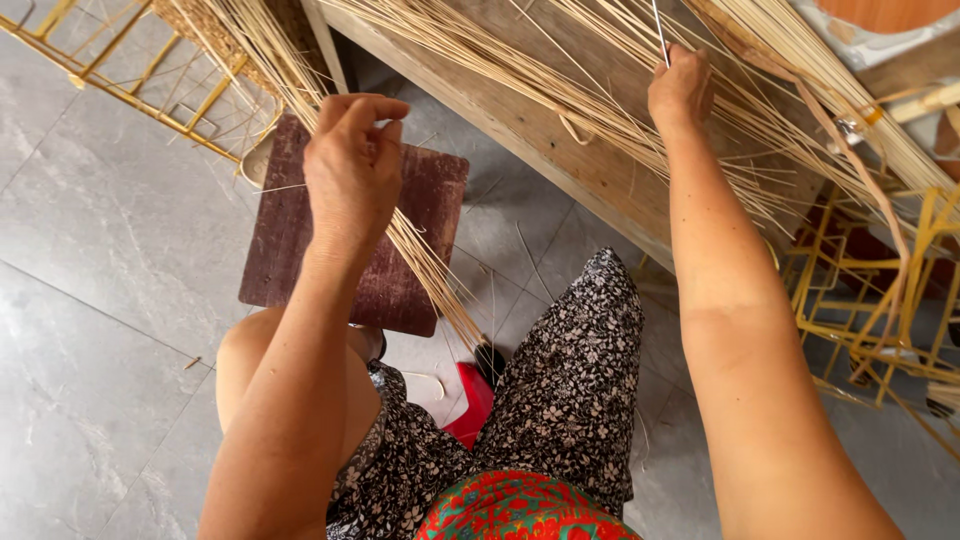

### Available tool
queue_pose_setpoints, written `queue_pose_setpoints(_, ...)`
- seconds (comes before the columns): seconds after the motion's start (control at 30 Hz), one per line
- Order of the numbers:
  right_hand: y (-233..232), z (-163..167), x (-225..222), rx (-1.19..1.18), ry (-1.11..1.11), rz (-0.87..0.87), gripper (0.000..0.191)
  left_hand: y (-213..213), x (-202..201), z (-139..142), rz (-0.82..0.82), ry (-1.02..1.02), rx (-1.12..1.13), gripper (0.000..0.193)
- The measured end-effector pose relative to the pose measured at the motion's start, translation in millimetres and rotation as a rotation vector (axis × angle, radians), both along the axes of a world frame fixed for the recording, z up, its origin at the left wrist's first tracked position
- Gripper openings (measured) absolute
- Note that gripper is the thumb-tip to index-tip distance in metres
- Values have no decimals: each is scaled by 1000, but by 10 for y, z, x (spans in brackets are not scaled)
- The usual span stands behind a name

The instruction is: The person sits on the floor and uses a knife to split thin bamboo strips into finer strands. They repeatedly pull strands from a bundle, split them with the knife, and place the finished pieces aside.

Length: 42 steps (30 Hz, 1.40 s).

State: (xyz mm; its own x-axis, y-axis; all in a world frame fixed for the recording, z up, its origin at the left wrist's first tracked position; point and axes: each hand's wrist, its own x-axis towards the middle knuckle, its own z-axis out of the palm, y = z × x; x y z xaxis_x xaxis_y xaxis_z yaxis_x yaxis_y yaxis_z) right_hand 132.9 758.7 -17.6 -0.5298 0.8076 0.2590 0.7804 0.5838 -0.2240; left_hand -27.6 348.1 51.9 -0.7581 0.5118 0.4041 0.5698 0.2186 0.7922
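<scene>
My left hand (352, 165) is raised over a dark red board (300, 250), its fingers pinched on thin straw-coloured strands from a bundle of reeds (425, 265) that slants down toward my knees. My right hand (682, 88) reaches further out and grips a single thin reed (660, 35) that rises straight up from it. That hand rests among a spread of long pale reeds (560, 90) lying across a wooden bench (575, 165).
Yellow wire frames stand at the top left (130, 80) and at the right (880, 300). A red object (470, 405) lies on the grey tiled floor (110, 250) between my legs. A flat tan strip (850, 150) hangs at the right.
</scene>
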Motion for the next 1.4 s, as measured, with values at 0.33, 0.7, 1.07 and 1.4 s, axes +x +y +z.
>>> queue_pose_setpoints(0.33,80,-38,-301,-9,-7,-135,12,190,-87,84,9,-28,-36,9)
queue_pose_setpoints(0.7,156,200,-83,-5,297,132,10,205,-77,61,10,-40,-123,9)
queue_pose_setpoints(1.07,-1308,795,30,111,403,616,5,183,212,232,-340,-381,42,46)
queue_pose_setpoints(1.4,-2814,1253,527,84,372,762,20,-463,168,158,-347,-710,695,31)
